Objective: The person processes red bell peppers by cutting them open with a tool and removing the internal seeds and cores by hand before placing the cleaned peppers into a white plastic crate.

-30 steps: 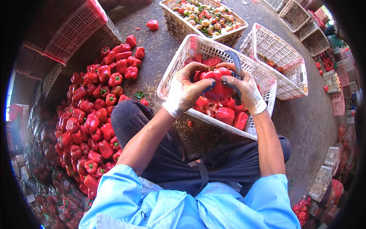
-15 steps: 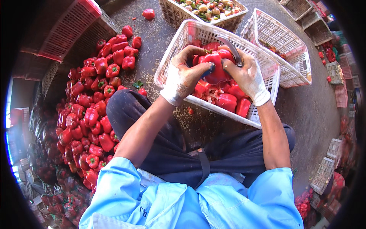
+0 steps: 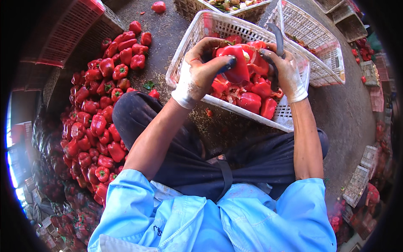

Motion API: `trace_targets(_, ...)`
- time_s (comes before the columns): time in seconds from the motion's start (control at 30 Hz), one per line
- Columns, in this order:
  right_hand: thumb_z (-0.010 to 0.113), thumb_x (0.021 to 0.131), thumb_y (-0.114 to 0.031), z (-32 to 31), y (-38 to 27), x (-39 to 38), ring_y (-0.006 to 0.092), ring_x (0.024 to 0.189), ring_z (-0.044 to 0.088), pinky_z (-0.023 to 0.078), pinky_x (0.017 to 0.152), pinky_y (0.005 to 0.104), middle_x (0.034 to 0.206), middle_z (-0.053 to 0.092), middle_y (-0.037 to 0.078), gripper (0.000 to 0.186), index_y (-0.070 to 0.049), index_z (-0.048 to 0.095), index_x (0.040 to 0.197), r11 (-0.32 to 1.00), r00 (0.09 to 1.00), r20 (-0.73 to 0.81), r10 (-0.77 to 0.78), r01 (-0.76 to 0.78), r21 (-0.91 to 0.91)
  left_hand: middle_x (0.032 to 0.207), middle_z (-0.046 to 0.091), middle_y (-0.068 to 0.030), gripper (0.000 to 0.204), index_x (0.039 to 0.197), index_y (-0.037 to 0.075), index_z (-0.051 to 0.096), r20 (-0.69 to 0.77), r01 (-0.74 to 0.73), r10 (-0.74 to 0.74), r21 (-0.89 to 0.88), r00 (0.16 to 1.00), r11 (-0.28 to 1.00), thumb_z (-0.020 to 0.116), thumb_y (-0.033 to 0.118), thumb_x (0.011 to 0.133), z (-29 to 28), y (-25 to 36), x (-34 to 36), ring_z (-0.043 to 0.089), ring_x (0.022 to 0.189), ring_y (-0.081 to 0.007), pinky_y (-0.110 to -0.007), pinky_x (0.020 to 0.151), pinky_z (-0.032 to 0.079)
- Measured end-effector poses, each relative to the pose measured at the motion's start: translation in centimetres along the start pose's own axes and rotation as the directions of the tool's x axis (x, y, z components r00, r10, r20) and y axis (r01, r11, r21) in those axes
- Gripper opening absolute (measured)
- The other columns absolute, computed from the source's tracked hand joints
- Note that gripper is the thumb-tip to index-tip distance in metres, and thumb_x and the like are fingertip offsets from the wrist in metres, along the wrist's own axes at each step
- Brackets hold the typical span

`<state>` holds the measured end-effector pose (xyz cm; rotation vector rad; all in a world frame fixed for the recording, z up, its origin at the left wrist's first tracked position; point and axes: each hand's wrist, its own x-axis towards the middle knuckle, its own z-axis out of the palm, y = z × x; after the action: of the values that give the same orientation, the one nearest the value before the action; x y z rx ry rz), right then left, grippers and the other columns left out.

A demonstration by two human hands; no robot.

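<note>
Light-blue shirt (image 3: 180,214) with a small dark marking (image 3: 157,230) on its front; beyond the shirt, dark trousers (image 3: 184,164) and stained white gloves (image 3: 184,87) on the hands (image 3: 200,69).

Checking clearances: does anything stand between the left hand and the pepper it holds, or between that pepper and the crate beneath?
Nothing visible separates the gloved left hand from the red pepper. Below it, other peppers lie in the crate; the curved tool in the right hand is beside it.

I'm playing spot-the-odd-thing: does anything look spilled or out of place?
Yes: one red bell pepper lies alone on the floor, apart from the pepper heap. Pale specks and a red scrap litter it too, looking spilled.
</note>
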<state>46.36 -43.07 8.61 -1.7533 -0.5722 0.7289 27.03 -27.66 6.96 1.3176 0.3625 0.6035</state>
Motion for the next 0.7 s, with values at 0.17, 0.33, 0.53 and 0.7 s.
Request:
trace_targets(0.17,0.070,0.091,-0.022,0.3,1.3,-0.2,0.0101,0.063,0.063,0.051,0.055,0.0281,0.077,0.066,0.001,0.026,-0.003,0.072,0.109,0.996,0.994,0.062,0.085,-0.085,-0.006,0.114,0.069,-0.0080,0.037,0.128,-0.002,0.063,-0.001,0.062,-0.065,-0.279,0.998,0.958,0.071,0.012,0.095,-0.5,-0.4,-0.1,0.067,0.107,-0.0155,-0.031,0.094,0.056)
trace_targets(0.33,0.068,0.094,-0.024,2.3,1.0,-1.6,0.0111,0.059,0.058,0.047,0.053,0.0279,0.073,0.060,0.001,0.019,-0.006,0.065,0.099,0.959,0.980,0.092,0.174,-0.190,0.211,0.124,0.065,-0.0111,0.036,0.132,-0.001,0.059,0.057,-0.365,0.361,0.150,0.931,0.919,0.063,0.020,0.104,-1.0,-1.9,0.0,0.069,0.111,-0.0196,-0.034,0.095,0.060)
trace_targets(0.53,0.067,0.095,-0.019,1.3,3.4,-0.5,0.0131,0.068,0.062,0.053,0.062,0.0294,0.087,0.066,0.003,0.018,-0.005,0.070,0.105,0.879,0.938,0.121,0.326,-0.347,0.326,0.126,0.065,-0.0119,0.038,0.136,0.003,0.056,-0.152,-0.224,0.178,-0.387,0.972,0.895,0.059,0.024,0.105,-2.0,-1.4,0.8,0.069,0.116,-0.0232,-0.043,0.094,0.063)
trace_targets(0.7,0.061,0.103,-0.024,-2.2,9.4,2.1,0.0076,0.051,0.050,0.043,0.044,0.0222,0.068,0.054,-0.002,0.016,-0.010,0.067,0.097,0.843,0.875,-0.109,0.472,-0.412,0.345,0.130,0.066,-0.0173,0.033,0.133,0.003,0.059,-0.339,-0.357,0.225,-0.403,0.913,0.843,0.059,0.020,0.105,-4.4,2.2,2.4,0.067,0.121,-0.0332,-0.051,0.105,0.057)
